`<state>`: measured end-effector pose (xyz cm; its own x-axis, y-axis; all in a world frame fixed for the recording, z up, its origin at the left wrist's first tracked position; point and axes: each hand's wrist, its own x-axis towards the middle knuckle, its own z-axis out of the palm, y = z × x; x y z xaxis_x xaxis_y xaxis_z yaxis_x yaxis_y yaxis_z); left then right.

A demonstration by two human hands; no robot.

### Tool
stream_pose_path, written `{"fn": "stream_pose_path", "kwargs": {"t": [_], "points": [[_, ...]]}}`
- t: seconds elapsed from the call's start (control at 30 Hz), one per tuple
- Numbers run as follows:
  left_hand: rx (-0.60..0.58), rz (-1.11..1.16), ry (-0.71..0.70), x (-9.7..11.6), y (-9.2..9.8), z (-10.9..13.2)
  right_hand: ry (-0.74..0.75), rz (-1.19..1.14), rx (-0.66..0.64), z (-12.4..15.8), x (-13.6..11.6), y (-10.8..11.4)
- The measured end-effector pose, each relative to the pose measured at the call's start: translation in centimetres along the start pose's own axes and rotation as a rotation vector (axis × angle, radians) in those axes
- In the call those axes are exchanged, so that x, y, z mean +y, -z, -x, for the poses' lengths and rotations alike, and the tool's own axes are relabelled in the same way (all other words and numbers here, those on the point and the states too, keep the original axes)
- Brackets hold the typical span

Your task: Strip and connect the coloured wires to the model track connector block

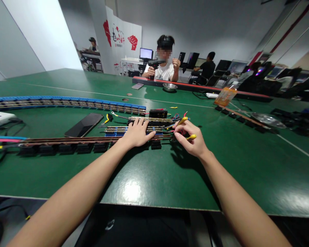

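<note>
My left hand (137, 133) lies flat, fingers spread, on a stack of short rail-like strips (144, 124) with brass bars and blue and black clips. My right hand (190, 137) is closed around yellow-handled pliers (183, 120), whose tip meets the right end of a long brown rail (67, 140) on the green table (154, 178). Thin red, blue and black wires (177, 117) lie just beyond the pliers.
A dark phone (84, 125) lies left of the strips, with small yellow-handled cutters (107, 118) beside it. A long blue rail (67, 102) curves across the back left. A black box (158, 113) sits behind the strips. A person across the table holds a dark tool; a metal bowl (169, 86) stands near them.
</note>
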<state>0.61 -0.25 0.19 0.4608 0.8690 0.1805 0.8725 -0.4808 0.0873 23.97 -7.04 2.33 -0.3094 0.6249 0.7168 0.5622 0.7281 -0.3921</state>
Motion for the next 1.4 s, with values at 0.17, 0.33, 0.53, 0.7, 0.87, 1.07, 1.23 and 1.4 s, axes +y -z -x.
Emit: {"fn": "stream_pose_path", "kwargs": {"t": [0.17, 0.33, 0.53, 0.7, 0.87, 1.07, 1.23, 1.4], "points": [[0.007, 0.004, -0.001, -0.2, -0.3, -0.1, 0.085, 0.121, 0.067, 0.1, -0.8, -0.1], [0.014, 0.011, -0.001, -0.3, -0.5, -0.1, 0.136, 0.137, 0.244, 0.4, -0.9, -0.5], [0.027, 0.002, -0.007, -0.3, -0.5, -0.1, 0.234, 0.168, 0.398, 1.1, -0.7, -0.9], [0.028, -0.005, -0.01, -0.3, -0.5, -0.1, 0.175, 0.178, 0.454, 0.8, -0.6, -1.1], [0.023, -0.011, 0.004, -0.2, -0.6, -0.2, 0.168, 0.263, 0.262, 0.5, 0.4, -1.6], [0.012, -0.002, 0.007, -0.2, -0.5, -0.1, 0.196, 0.275, 0.148, 0.6, 1.7, -2.5], [0.018, 0.007, 0.0, -0.2, -0.6, -0.1, 0.238, 0.307, 0.096, 0.4, 1.7, -2.9], [0.012, 0.008, 0.008, -0.2, -0.6, -0.1, 0.168, 0.227, 0.203, 0.5, 1.6, -3.5]]}}
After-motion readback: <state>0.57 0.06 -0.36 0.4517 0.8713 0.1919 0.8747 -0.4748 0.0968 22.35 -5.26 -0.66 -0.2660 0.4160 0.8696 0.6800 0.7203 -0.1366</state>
